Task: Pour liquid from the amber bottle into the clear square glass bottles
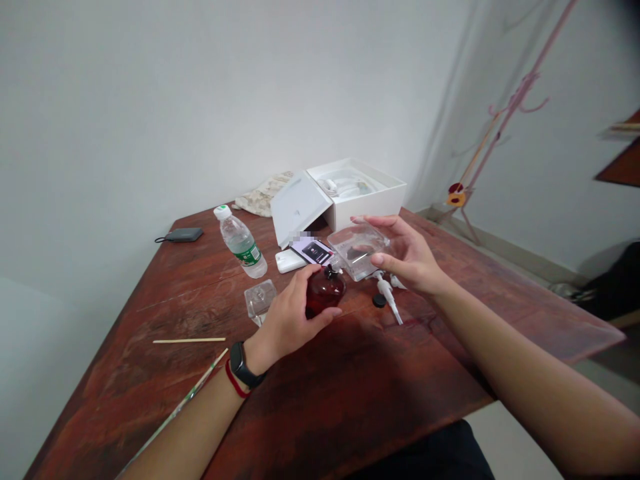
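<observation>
A dark amber, round-shouldered bottle [326, 292] with a narrow neck is in the grip of my left hand [285, 313], thumb on the near side. My right hand [413, 257] grips a clear plastic box [354, 248] by its right side, thumb low and fingers over the far edge. Just below that box, a white pump head [387, 295] lies on the table beside a black cap [379, 301]. Left of the bottle sits a smaller clear plastic container [260, 299], partly behind my left hand. The bottle's base is hidden by my fingers.
On the wooden table [190, 293] stand a water bottle [243, 243] and an open white box [367, 207] with its lid [300, 207] leaning. A phone [316, 252], white device [287, 261], dark power bank [183, 235], cloth [263, 195] and thin stick [189, 341] lie around.
</observation>
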A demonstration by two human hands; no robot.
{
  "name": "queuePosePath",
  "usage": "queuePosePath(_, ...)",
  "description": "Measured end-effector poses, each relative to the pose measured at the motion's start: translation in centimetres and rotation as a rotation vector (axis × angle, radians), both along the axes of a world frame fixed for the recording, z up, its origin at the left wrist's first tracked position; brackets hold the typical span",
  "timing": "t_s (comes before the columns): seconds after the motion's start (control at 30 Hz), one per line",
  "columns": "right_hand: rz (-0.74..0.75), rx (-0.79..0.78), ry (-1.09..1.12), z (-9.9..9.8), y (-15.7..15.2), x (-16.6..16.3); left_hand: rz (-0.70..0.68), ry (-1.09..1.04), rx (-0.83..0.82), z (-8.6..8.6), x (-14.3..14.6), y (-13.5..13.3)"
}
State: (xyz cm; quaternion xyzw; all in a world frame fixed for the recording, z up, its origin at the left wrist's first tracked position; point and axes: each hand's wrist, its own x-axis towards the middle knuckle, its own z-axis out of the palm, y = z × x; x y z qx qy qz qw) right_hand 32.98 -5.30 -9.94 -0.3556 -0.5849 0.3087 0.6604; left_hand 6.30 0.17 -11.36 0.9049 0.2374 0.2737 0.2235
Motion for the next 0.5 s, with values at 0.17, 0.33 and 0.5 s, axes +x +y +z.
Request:
queuePosePath(0.17, -0.004, 0.021, 0.003, -0.02, -0.06, -0.02, -0.01, 0.001, 0.007, -0.01, 0.0, 0.01)
queuePosePath(0.33, 0.005, 0.03, -0.011, -0.14, 0.03, 0.19, -0.014, -0.008, 0.007, -0.09, 0.04, 0.06)
queuePosePath(0.5, 0.002, 0.045, -0.009, -0.17, 0.06, 0.22, -0.016, -0.004, 0.009, -0.08, 0.09, 0.03)
